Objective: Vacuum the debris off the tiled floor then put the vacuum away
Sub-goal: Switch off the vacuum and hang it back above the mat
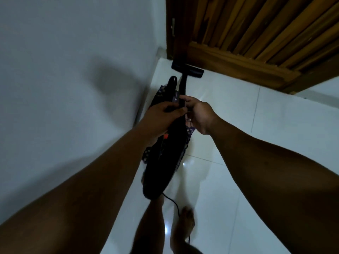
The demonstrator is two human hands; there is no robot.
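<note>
Hands together on the vacuum (pixel 165 158): left hand (pixel 163 114) clamps its body, right hand (pixel 199 114) pinches the wand, nozzle (pixel 187 69) at the door (pixel 256 33) corner, likely finishing; stowing looks next.

Both bare arms reach forward over a glossy white tiled floor (pixel 238 125). The left hand (pixel 161 114) wraps around the handle of a black vacuum (pixel 165 162), whose body hangs down toward the person's bare feet (pixel 185 222). The right hand (pixel 199 114) pinches the thin tube just beside it. The flat nozzle (pixel 187 69) sits at the foot of a slatted wooden door (pixel 256 33), near the corner with a pale wall (pixel 64 70). A thin black cord (pixel 174 202) trails across the tiles.
</note>
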